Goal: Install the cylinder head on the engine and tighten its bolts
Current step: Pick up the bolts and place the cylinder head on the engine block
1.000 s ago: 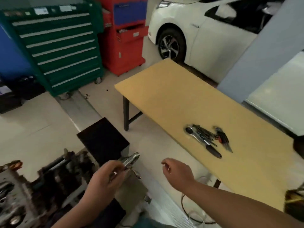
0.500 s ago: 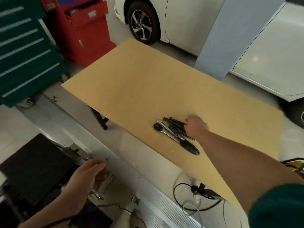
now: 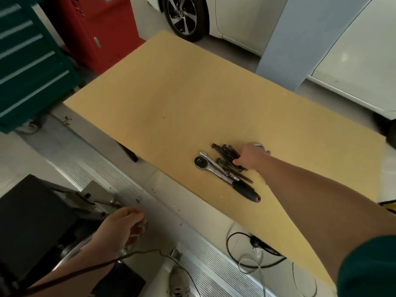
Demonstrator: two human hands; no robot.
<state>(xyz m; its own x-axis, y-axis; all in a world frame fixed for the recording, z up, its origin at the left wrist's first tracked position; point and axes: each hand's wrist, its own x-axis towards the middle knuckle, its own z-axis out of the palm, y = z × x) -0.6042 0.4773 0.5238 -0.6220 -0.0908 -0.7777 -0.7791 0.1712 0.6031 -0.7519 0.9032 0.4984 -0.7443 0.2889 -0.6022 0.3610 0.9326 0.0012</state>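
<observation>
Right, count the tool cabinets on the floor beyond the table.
2 in view. The green tool cabinet stands at far left past the table's left corner; the red tool cabinet stands just right of it. Both are cropped by the frame, so more may be hidden.

One counter (image 3: pixel 171 99), one ratchet wrench (image 3: pixel 222 174), one pile of dark bolts (image 3: pixel 226 154) too tangled to count, two tool cabinets, one green (image 3: pixel 27 67), one red (image 3: pixel 94 28).
</observation>
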